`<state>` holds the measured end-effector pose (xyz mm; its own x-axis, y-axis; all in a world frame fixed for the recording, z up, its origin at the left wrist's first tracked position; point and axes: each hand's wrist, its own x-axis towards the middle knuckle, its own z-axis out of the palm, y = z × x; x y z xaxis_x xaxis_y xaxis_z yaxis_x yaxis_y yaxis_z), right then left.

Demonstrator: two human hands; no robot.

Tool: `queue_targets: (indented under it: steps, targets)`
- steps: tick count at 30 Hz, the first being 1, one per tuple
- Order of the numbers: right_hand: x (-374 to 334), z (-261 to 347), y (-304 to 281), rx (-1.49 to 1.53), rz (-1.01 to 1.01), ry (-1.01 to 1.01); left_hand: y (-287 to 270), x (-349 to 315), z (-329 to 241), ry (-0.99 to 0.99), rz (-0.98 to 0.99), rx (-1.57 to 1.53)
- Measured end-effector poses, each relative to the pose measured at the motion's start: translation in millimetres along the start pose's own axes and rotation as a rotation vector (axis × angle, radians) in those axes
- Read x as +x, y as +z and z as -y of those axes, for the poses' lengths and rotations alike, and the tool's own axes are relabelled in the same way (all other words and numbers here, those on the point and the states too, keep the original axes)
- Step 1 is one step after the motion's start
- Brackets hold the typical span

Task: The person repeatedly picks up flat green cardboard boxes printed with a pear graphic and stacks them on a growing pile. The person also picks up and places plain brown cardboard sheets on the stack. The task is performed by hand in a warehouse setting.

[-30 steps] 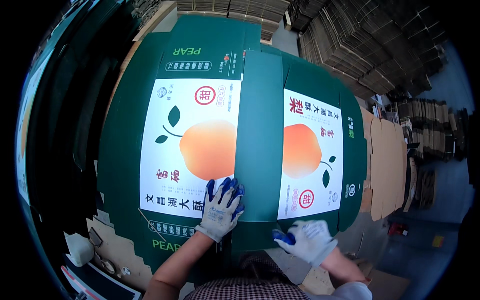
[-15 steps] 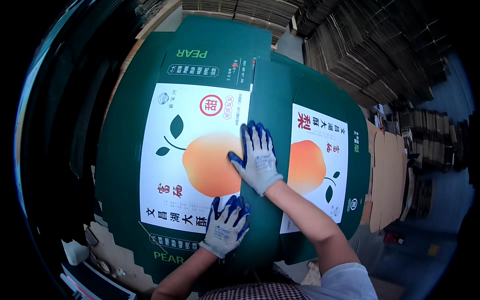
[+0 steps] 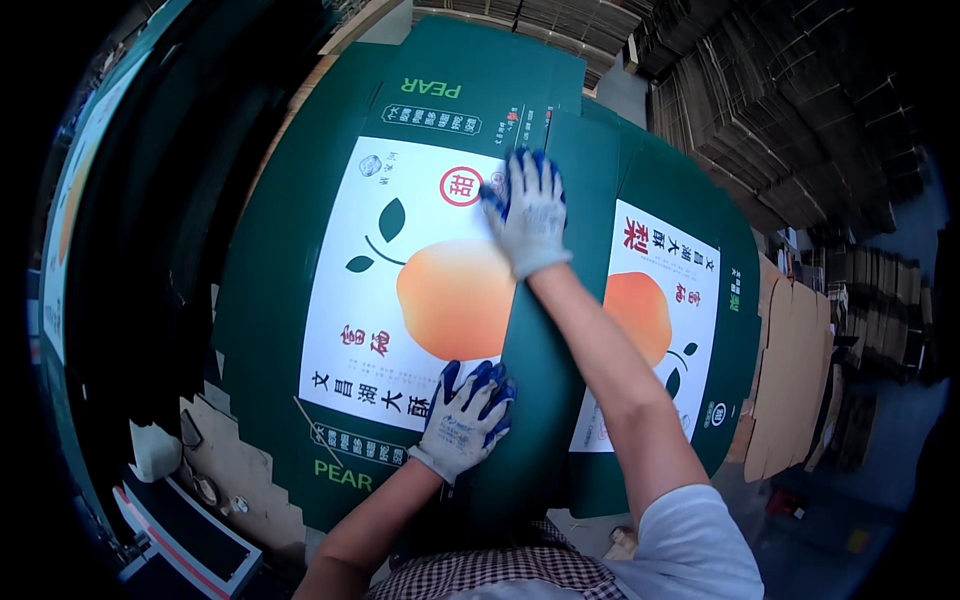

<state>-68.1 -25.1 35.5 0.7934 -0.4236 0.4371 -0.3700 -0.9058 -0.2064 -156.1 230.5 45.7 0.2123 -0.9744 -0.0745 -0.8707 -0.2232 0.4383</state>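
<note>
In front of me lies a large green cardboard box blank (image 3: 270,330), printed with white panels and orange pears. My right hand (image 3: 533,212), in a white work glove with blue-coated fingers, rests with stretched fingers on the green strip and the far right edge of the left white panel. My left hand (image 3: 466,418), gloved alike, lies with spread fingers at the near right corner of that panel. Both palms face down on the cardboard, and neither hand grasps anything. A fold or seam runs between the two printed panels, close to both hands.
Stacks of flat brown cardboard (image 3: 760,110) rise at the far right. A brown cardboard sheet (image 3: 790,370) lies right of the blank. Dark stacked sheets (image 3: 160,200) stand along the left. At the near left are a black device with a pink stripe (image 3: 190,550) and a white bag (image 3: 155,452).
My right hand has slid away from me along the seam, toward the blank's far edge. My left hand stays near the same panel corner. The whole view has shifted a little.
</note>
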Motion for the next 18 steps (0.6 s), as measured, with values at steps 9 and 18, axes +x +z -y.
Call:
queue_targets:
  steps: [9, 18]
  targets:
    - [-166.3, 67.9, -54.9, 1.195, 0.209, 0.303, -13.4, -16.1, 16.8, -0.065, -0.5, -0.298]
    - [-259.1, 28.1, -127.8, 1.453, 0.175, 0.826, -289.4, -102.9, 130.6, -1.24, -0.746, 0.774]
